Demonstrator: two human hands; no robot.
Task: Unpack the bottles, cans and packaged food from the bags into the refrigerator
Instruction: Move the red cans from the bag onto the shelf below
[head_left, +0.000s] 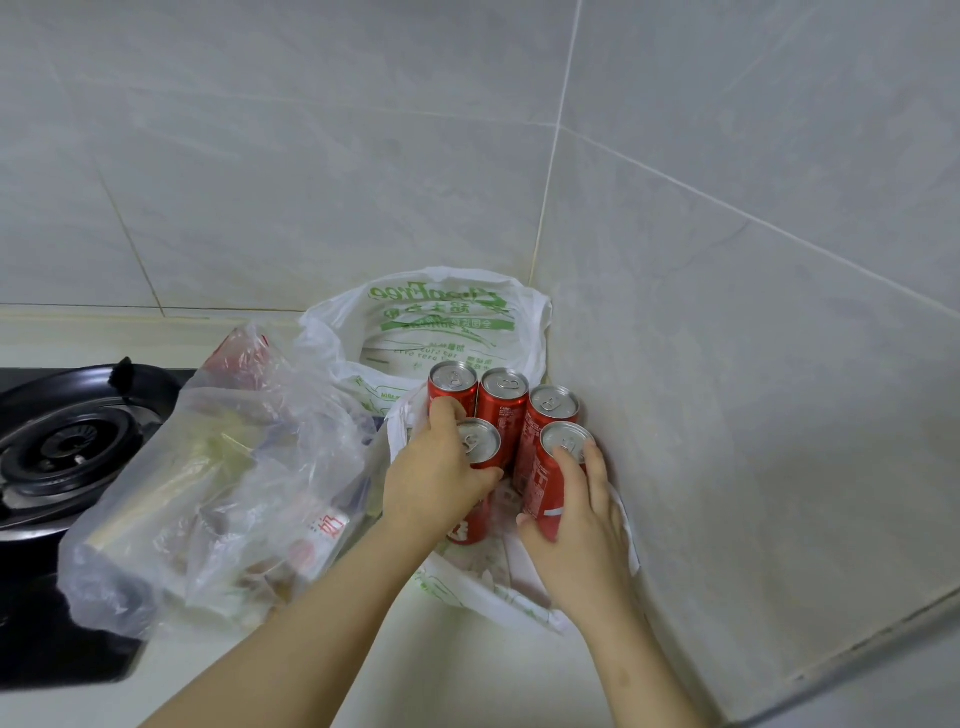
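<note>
I observe five red cans upright inside the opened white bag (441, 322), in the corner of the counter (467, 675). Left hand (436, 478) grips the front-left can (479, 442), fingers curled round its upper part. Right hand (576, 525) wraps the front-right can (540, 488), thumb on its near side. Three cans (504, 395) stand behind, untouched by the right hand. A clear bag (218, 467) of packaged goods lies beside the gas burner (67, 441).
</note>
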